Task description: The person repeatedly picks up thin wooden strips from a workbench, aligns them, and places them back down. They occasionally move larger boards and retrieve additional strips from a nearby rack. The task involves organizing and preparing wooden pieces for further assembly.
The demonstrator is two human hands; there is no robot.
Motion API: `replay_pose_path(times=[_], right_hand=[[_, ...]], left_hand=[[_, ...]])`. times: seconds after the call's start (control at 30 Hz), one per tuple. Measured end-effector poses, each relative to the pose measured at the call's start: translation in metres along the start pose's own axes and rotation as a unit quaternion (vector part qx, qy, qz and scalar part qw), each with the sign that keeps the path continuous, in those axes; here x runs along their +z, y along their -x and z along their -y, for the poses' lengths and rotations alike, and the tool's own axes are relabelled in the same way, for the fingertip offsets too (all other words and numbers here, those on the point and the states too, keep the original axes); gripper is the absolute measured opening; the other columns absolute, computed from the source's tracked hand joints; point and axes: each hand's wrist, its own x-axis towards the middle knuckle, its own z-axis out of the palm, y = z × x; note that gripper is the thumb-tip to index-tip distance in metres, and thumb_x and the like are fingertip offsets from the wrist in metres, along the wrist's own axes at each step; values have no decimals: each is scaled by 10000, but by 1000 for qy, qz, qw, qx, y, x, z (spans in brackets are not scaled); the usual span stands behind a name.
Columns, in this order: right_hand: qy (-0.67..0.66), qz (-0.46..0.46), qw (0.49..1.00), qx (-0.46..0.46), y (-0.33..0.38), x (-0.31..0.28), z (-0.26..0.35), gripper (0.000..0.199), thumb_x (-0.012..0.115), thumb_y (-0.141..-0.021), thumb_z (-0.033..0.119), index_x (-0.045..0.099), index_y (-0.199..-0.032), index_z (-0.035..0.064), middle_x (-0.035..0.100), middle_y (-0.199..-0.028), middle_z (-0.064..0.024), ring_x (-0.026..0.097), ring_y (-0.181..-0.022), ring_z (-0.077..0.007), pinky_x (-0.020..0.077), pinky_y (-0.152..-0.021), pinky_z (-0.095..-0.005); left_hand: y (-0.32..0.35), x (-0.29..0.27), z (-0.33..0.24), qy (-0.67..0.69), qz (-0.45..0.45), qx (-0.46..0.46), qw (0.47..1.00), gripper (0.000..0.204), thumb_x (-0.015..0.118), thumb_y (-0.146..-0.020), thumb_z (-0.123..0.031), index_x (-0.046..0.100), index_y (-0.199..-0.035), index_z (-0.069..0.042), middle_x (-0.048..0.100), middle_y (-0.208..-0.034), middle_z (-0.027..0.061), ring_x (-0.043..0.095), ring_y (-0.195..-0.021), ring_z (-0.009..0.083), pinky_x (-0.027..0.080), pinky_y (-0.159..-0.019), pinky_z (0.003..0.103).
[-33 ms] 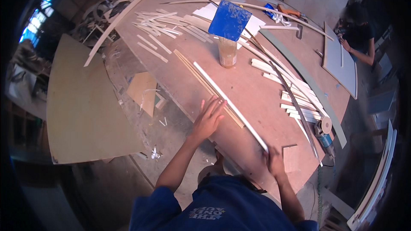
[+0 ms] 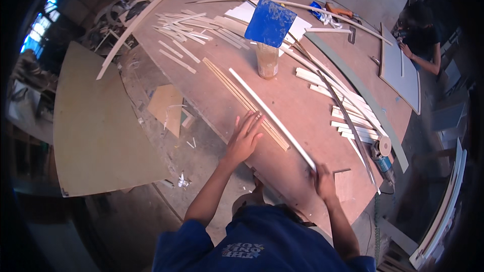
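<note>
A long, narrow white strip (image 2: 273,118) lies at a slant on the brown worktable (image 2: 201,88). My right hand (image 2: 325,181) is closed around its near end. To its left, thin brown wooden strips (image 2: 228,85) lie side by side, nearly parallel to it. My left hand (image 2: 244,138) rests over these brown strips with its fingers spread, the fingertips just short of the white strip. Past the strips stands a brownish container (image 2: 267,63) with a flat blue piece (image 2: 270,22) on top.
Pale short sticks (image 2: 184,27) lie scattered at the far left. Stacked white strips (image 2: 353,121), a long dark strip (image 2: 343,111) and an angle grinder (image 2: 384,161) occupy the right side. A co-worker (image 2: 423,40) handles a panel (image 2: 401,73) at the far right. A large board (image 2: 108,126) stands left.
The white strip has shifted slightly right, widening the gap to the brown strips and my left fingertips. My left hand has drawn back a little left; my right hand barely moves.
</note>
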Motion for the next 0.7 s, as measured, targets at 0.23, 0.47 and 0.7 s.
replay_pose_path(times=[0.23, 0.47, 0.7], right_hand=[[100, -17, 995, -8, -152, 50, -24, 379, 657, -944, 99, 609, -1319, 62, 640, -1203, -209, 635, -1093, -403, 541, -918, -527], [153, -68, 985, -50, -208, 72, 42, 377, 668, -962, 164, 624, -1314, 35, 672, -1192, -193, 630, -1117, -396, 520, -973, -491], [83, -30, 994, -67, -164, 99, 81, 322, 725, -932, 198, 690, -1192, 12, 678, -1153, -193, 640, -1103, -401, 519, -954, -496]], left_hand=[[11, 19, 32, 88, 49, -38, 994, 636, 568, -1056, -298, 361, -1607, -59, 396, -1628, 185, 320, -1538, 387, 230, -1258, 569], [41, 37, 53, 101, 81, -48, 990, 659, 571, -1058, -337, 345, -1604, -46, 391, -1602, 223, 332, -1517, 402, 210, -1258, 568], [53, 44, 70, 136, 40, -45, 989, 659, 594, -1049, -292, 345, -1594, -18, 422, -1560, 239, 380, -1470, 418, 280, -1225, 547]])
